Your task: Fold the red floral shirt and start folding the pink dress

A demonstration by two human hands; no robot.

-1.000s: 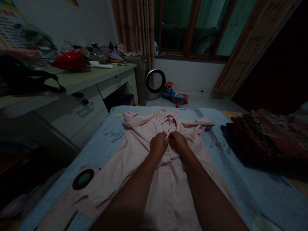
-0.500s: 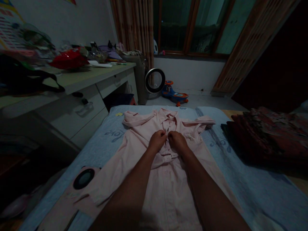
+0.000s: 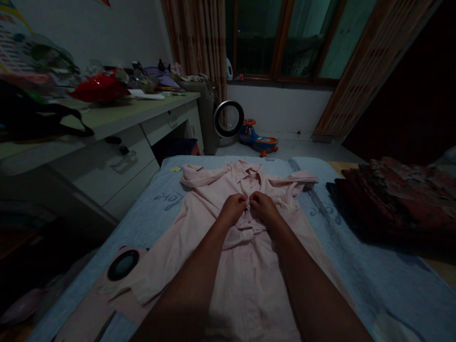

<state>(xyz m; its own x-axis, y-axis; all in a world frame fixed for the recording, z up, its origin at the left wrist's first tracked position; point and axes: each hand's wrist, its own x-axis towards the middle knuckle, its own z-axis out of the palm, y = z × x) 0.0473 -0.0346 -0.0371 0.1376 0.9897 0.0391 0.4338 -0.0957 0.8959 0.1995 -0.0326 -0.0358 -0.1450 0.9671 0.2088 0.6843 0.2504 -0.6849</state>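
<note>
Blue bedspread, dim light: pink garment laid out, collar toward window. My left hand and right hand pinch its front placket, nearly meeting.

The left hand and right hand, close together, block the middle of the collared pale-pink cloth garment; room to pass lies over the light-blue printed bedcover on the right, up to the dark-red patterned fabric stack; leftward, a white drawer-fronted table stands in the way

Dark window (curtains either side)
</note>
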